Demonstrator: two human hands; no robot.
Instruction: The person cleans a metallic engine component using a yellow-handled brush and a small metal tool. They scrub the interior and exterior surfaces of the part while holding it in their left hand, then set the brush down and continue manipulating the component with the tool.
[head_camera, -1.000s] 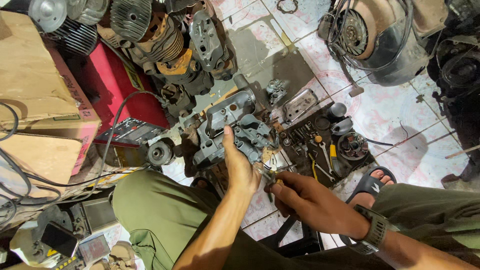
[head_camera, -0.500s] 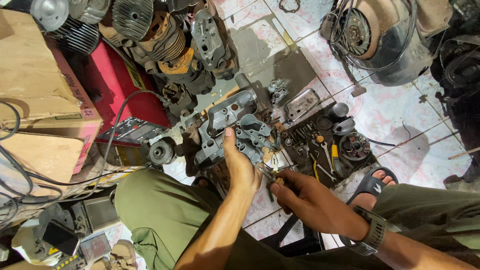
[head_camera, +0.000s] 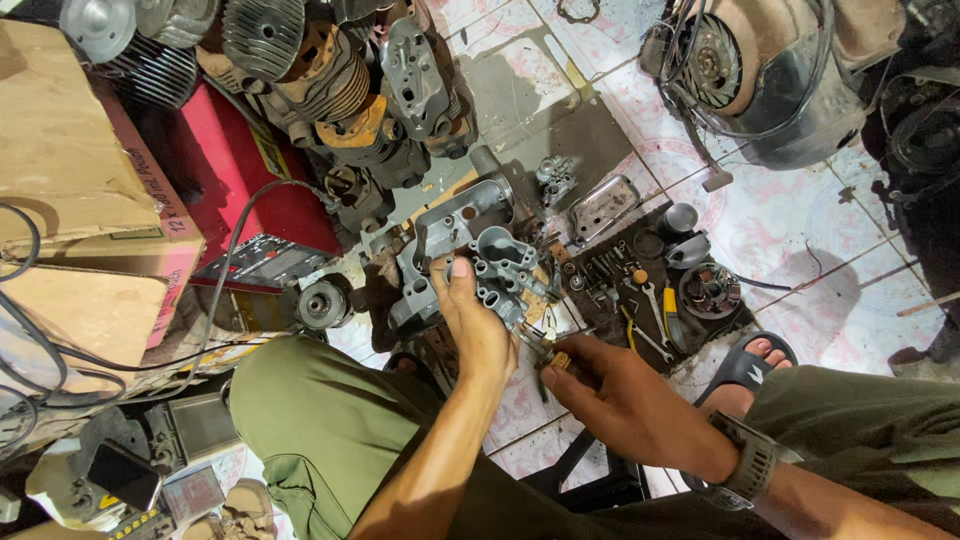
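Observation:
A grey metal engine casing (head_camera: 470, 240) lies on the tiled floor between my knees. My left hand (head_camera: 478, 325) rests on its near edge and grips it, thumb pointing up. My right hand (head_camera: 625, 400), with a watch on its wrist, pinches a small brass-coloured part (head_camera: 558, 358) just to the right of the casing, level with my left hand. My right foot in a black sandal (head_camera: 745, 362) is planted beside it.
A dark tray (head_camera: 650, 285) holding wrenches, round parts and small pieces lies right of the casing. Finned engine cylinders (head_camera: 300, 60) and a red box (head_camera: 215, 180) stand at the back left, cardboard boxes (head_camera: 70, 170) far left, a scooter body (head_camera: 770, 80) top right.
Both hands have stayed at the casing with only slight shifts; my right hand has edged a little nearer the casing's lower right corner.

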